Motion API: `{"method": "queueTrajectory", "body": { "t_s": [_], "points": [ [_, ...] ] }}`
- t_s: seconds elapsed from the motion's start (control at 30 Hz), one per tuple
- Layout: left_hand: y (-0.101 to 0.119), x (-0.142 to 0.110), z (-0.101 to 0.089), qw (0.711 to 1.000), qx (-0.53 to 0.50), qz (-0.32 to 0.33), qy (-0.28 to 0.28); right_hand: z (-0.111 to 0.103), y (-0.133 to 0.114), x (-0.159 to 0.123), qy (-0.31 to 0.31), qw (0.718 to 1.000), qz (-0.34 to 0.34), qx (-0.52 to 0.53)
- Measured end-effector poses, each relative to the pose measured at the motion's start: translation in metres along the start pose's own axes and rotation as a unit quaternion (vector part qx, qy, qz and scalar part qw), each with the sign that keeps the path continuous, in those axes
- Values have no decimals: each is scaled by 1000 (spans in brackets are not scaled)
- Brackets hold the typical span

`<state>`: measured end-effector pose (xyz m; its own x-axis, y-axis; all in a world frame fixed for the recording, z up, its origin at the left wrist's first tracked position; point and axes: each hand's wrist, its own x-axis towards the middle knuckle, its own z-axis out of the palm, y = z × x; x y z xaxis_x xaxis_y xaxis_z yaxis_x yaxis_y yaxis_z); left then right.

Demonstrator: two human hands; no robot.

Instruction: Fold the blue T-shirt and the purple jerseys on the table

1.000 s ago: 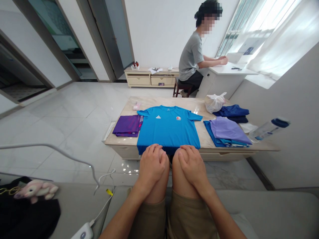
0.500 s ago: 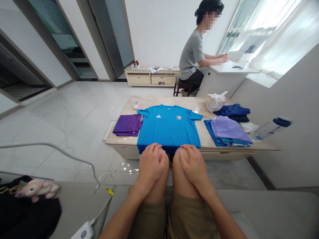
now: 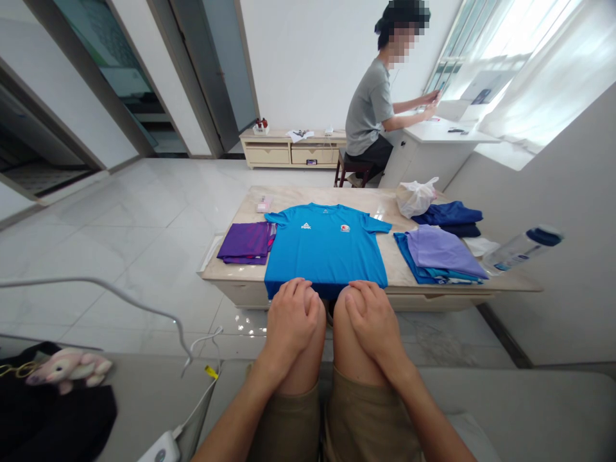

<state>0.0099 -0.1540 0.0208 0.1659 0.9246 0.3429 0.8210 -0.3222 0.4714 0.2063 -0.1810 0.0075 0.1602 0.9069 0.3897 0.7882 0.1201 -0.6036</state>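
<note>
My left hand (image 3: 291,319) and my right hand (image 3: 370,319) rest on my bare knees, draped over them and holding nothing. Beyond them, a blue T-shirt (image 3: 325,247) lies flat and spread on a marble-topped table (image 3: 385,273), its hem at the near edge. Both hands overlap the hem in this view but stay apart from it. A folded purple garment (image 3: 246,243) lies to the shirt's left. To its right is a stack of folded blue and lilac clothes (image 3: 440,255).
Farther right are folded navy clothes (image 3: 447,215), a white plastic bag (image 3: 416,197) and a plastic bottle (image 3: 522,251). A co-worker (image 3: 369,109) sits at a white desk (image 3: 443,131) by the window. A plush toy (image 3: 67,371) and a white power bank (image 3: 161,447) lie on the grey sofa beside me.
The co-worker's forearm has lifted, with one hand raised higher near the window. My hands stay on my knees, and the shirt has not moved.
</note>
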Motion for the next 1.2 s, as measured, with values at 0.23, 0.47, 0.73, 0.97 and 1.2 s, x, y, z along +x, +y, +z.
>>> {"method": "queueTrajectory", "body": {
  "t_s": [0.23,0.47,0.73,0.97,1.2],
  "points": [
    [-24,57,-29,986,-18,-67,-154,-25,35,61,-153,978,107,94],
    [-102,140,39,979,6,-61,-194,5,158,159,-181,906,339,177],
    [-193,155,146,987,102,31,-118,62,289,209,-16,980,160,-120],
    [-214,155,158,986,116,61,-106,79,352,304,1,940,249,-233],
    [-196,129,148,988,112,17,-108,95,360,343,18,889,415,-191]
  ]
}}
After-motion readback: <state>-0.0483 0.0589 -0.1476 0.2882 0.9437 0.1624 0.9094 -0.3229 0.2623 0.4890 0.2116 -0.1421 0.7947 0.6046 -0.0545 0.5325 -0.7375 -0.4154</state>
